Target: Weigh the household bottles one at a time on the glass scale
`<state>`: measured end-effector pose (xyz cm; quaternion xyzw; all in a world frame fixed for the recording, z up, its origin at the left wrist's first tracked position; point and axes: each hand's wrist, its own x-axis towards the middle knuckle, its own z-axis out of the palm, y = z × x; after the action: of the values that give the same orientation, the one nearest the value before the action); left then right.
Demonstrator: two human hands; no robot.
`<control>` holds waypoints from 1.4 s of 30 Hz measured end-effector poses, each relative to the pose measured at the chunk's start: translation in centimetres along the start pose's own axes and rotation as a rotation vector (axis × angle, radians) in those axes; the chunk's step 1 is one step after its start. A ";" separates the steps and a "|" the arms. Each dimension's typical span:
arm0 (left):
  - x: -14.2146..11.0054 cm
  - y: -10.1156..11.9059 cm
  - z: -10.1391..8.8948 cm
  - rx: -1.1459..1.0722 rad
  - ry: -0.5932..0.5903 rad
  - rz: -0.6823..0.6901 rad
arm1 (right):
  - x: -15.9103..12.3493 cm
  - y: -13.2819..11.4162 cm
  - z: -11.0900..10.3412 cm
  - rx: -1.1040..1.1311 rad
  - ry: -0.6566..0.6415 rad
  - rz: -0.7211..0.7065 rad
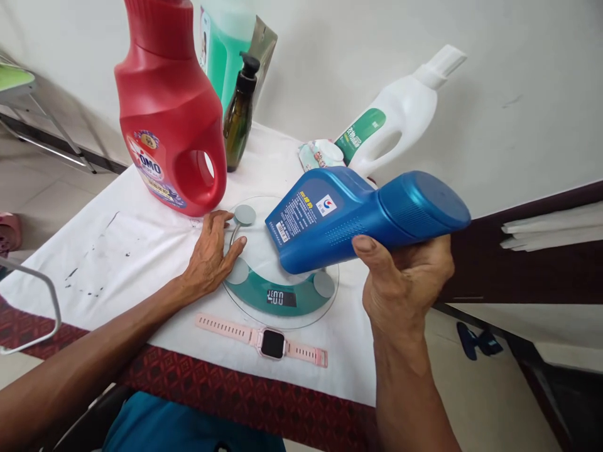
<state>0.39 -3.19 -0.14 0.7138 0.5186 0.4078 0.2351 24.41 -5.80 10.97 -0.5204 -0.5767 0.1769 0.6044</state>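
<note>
A blue bottle (325, 220) with a printed label and a wide blue cap is held tilted in my right hand (405, 282), thumb on the near side and fingers underneath. Its base is over a round glass weighing scale (257, 292); I cannot tell whether the two touch. The scale has grey round pads and a green band with a lit display. My left hand (211, 254) lies at the scale's left edge, thumb and fingers apart, near the grey pads. In front of the scale, a pink-strapped smartwatch (272, 343) lies flat.
Behind my left hand stands a large red detergent bottle (174, 107), beside a dark pump bottle (240, 113) and a green-liquid container (223, 53). A tilted white bottle (400, 107) and a small wipes pack (311, 154) are at the back. White cloth (108, 251) covers the table.
</note>
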 end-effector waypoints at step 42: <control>0.0 0.6 -0.5 0.048 -0.038 0.002 | -5.2 12.7 -4.3 -0.120 0.261 0.412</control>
<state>0.29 -3.44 0.65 0.7272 0.5231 0.3818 0.2274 31.69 -6.79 -1.39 -0.6804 -0.3851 0.1928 0.5930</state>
